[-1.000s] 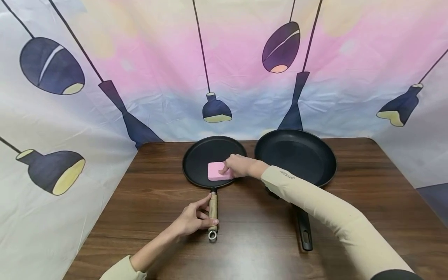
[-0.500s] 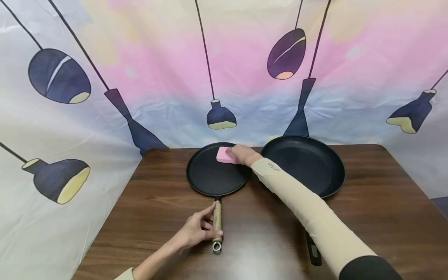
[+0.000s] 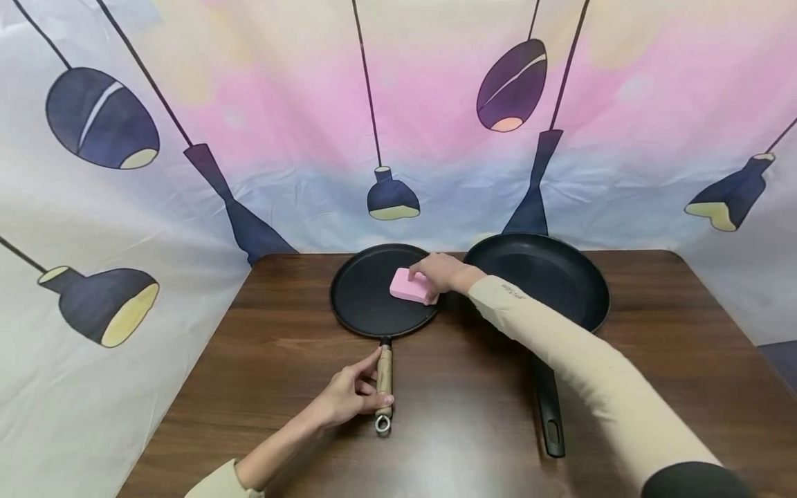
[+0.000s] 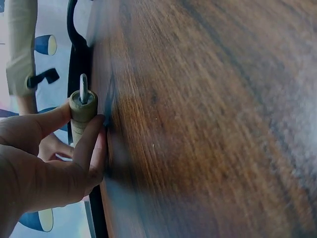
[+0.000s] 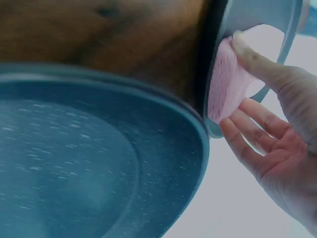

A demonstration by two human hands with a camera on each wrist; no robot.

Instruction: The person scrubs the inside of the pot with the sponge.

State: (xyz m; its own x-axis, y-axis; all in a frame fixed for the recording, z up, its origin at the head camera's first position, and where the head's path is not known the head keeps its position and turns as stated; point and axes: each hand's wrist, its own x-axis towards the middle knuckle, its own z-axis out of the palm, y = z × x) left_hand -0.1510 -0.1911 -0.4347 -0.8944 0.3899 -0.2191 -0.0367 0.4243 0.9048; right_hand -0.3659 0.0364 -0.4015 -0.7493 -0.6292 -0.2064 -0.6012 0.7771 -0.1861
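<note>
Head view: second pan (image 3: 535, 277) beside sponge (image 3: 411, 286)

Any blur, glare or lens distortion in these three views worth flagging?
Head view: wide-angle bending of the backdrop, soft sheen on the table, left hand slightly smeared. Left wrist view: table grain sharp near the wooden handle, blurred toward the far right. Right wrist view: hazy, washed-out white behind the pink sponge and right hand.

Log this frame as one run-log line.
left hand: grips wooden handle | right hand: holds pink sponge on flat pan | deep pan: beside, untouched
</note>
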